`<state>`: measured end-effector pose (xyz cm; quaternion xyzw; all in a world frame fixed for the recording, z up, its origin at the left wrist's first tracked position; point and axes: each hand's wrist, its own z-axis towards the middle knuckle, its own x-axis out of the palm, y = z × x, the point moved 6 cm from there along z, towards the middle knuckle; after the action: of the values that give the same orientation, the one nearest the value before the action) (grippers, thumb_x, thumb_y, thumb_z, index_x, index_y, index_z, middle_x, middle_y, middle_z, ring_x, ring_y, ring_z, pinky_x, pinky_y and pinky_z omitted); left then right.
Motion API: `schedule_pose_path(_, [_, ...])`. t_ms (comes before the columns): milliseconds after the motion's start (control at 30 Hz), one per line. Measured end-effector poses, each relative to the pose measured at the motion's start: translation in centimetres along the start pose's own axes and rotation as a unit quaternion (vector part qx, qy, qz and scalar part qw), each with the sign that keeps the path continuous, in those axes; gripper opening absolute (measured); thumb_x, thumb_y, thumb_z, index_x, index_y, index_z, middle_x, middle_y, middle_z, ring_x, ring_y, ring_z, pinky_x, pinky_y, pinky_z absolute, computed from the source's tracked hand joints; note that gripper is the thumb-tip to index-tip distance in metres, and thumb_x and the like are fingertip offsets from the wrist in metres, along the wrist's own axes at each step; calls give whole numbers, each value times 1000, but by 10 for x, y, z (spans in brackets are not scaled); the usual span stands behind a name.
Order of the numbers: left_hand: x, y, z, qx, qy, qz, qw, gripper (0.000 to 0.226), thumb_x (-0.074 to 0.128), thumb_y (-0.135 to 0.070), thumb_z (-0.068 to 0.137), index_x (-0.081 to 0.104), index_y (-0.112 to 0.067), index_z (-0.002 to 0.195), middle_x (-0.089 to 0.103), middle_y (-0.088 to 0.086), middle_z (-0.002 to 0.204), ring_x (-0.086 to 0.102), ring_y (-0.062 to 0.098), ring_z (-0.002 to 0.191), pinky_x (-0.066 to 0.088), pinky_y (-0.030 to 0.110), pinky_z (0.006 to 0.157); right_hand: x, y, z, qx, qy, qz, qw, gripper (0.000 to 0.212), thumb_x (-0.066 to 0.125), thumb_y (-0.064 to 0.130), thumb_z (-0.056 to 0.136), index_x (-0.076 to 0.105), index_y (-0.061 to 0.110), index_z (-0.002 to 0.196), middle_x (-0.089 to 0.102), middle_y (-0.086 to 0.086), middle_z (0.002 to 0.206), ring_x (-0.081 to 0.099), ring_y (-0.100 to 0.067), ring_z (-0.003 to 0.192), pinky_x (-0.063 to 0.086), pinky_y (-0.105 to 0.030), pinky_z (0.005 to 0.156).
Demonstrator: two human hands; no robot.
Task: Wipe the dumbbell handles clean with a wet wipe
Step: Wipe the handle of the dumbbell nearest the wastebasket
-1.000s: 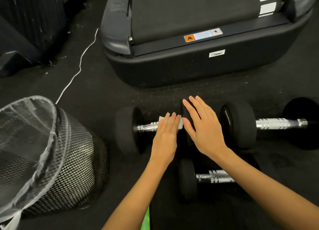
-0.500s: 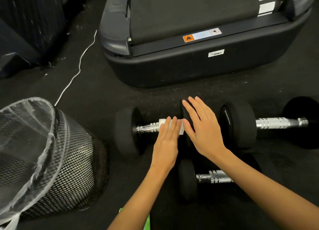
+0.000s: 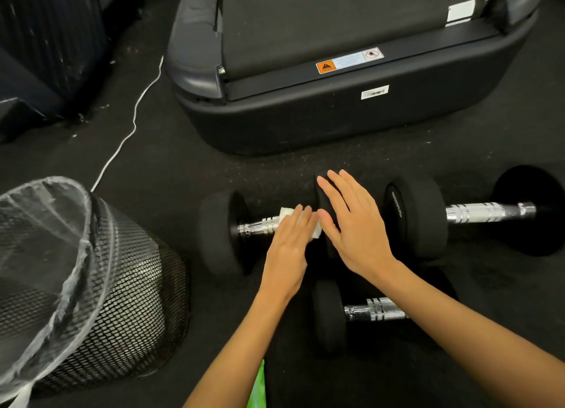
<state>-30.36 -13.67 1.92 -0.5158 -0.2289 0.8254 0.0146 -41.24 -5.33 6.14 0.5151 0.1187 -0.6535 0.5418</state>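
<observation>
On the dark floor before the treadmill (image 3: 351,114), the left hand (image 3: 287,248) presses the soft, limp wet wipe (image 3: 286,213) flat-fingered onto the dumbbell handle (image 3: 260,225) — slick chrome, likely heavy — while the flat right hand (image 3: 354,224) steadies its rubber head.

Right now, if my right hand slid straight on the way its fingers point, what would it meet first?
Probably bare floor, then the treadmill base. The right hand lies flat on the dumbbell's right weight head, fingers pointing up and left past it. Depth is unclear in this view.
</observation>
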Motion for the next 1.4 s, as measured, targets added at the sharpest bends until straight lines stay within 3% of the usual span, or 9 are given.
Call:
schedule_pose_path(100, [0,-2,8,28,3,21,999,61,49,12,85,42,-4,144,46,11,148,35,23,143,21,38,121,0,0,2,0,6,1,1000,53,38,39,102,39,15,149,38,-6,155,26,-21,147,26,-38,119])
schedule_pose_path(267, [-10,19,20,-36,3,33,999,48,53,2,92,51,-8,139,57,8,136,48,24,133,27,38,118,1,-1,6,2,16,-1,1000,54,35,41,102,39,15,149,39,-5,155,27,-20,147,29,-40,118])
schedule_pose_path(433, [-7,9,-4,-34,-27,3,999,59,51,11,90,41,-9,146,42,7,151,30,19,145,23,40,120,1,0,2,5,9,3,1000,53,38,39,102,40,15,148,39,-6,154,27,-21,147,30,-41,118])
schedule_pose_path(533, [1,-2,7,16,-22,14,1000,60,54,10,87,41,-4,144,45,11,148,34,22,143,26,42,119,1,1,1,6,7,7,1000,53,36,40,102,39,15,149,38,-6,155,26,-21,147,28,-40,118])
schedule_pose_path(700, [3,5,18,-19,-12,-1,1000,63,57,12,86,41,-5,144,45,11,148,34,22,143,20,39,121,1,-1,5,3,15,14,1000,54,36,41,102,39,15,149,38,-5,155,26,-20,148,29,-41,118])
schedule_pose_path(800, [2,9,4,27,25,-20,999,67,50,14,90,34,-12,149,33,3,157,19,15,149,14,37,123,1,-1,5,6,13,21,1000,54,37,41,101,39,16,149,38,-5,155,25,-20,148,27,-40,119])
schedule_pose_path(967, [0,18,-6,83,54,40,994,85,51,23,79,27,-15,151,26,2,159,14,16,150,8,34,123,2,-2,4,11,18,21,1000,54,36,42,101,38,17,149,37,-3,156,23,-19,149,25,-38,119])
schedule_pose_path(1233, [3,9,-15,16,-27,97,995,80,56,15,81,28,-10,152,27,9,159,22,24,148,15,42,122,0,-1,7,17,22,22,999,55,35,43,101,38,19,149,36,-2,156,23,-17,148,19,-32,118])
schedule_pose_path(1400, [6,7,-7,10,-7,73,997,72,53,13,86,31,-8,151,29,8,159,18,25,149,16,43,122,1,-2,7,16,24,28,999,54,35,43,101,38,18,149,36,-2,156,22,-17,149,18,-31,119])
